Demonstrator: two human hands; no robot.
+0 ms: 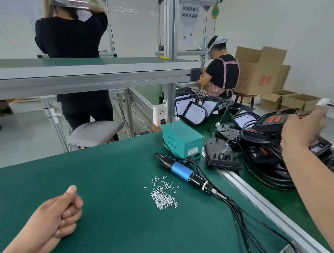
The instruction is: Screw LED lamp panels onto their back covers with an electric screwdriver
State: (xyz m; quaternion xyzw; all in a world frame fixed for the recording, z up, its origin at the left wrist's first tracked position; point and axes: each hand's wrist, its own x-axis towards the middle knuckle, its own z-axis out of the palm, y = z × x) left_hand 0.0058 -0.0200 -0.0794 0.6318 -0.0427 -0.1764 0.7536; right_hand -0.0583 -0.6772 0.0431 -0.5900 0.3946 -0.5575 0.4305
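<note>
Between your hands, on the green tabletop [107,188], sits the screwdriver [181,171], with a little heap of screws [162,197] just beside it on your left hand's [58,213] side. That hand's resting on the tabletop, curled in a fist with the thumb on top, nothing in it. Your right hand [301,131] is out over the pile of lamp parts [261,155], on a black cover [273,122], but it's too blurry to tell if you've got a grip. Lamp panels [195,113] lean further off.
</note>
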